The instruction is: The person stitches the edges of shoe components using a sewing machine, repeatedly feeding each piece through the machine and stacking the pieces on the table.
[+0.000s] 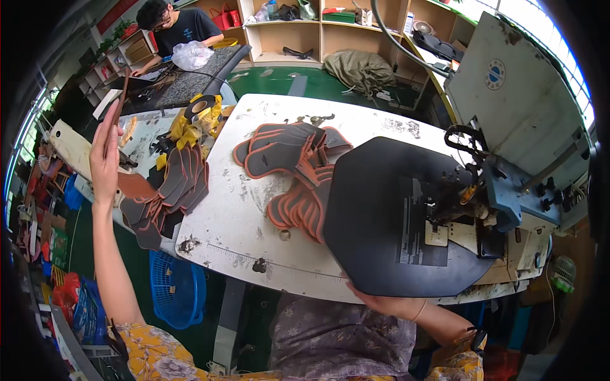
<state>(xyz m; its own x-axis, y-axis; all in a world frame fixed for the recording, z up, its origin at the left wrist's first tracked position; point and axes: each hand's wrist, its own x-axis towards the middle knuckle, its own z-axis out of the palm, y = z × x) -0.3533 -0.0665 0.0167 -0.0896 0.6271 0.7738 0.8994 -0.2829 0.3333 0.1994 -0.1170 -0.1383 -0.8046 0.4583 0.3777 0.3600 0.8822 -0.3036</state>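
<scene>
My left hand [105, 162] is raised at the left, its fingers closed on a thin brown piece [120, 98] seen nearly edge-on. Below that hand lies a fanned pile of dark grey shaped pieces with orange-brown edges [181, 184]. My right hand [391, 306] is low at the near table edge, against the underside of a large black angular board [375, 216]; most of its fingers are hidden. The board surrounds the needle area of a sewing machine [495, 184]. Left of the board, a second heap of similar pieces [279, 149] lies partly tucked behind it.
A white, stained worktable [222, 222] carries a ruler scale along its near edge. Yellow tape and rolls [197, 120] sit on the left side table. A blue basket [175, 289] stands below. Another person [181, 32] works at a far table, by shelves [283, 41].
</scene>
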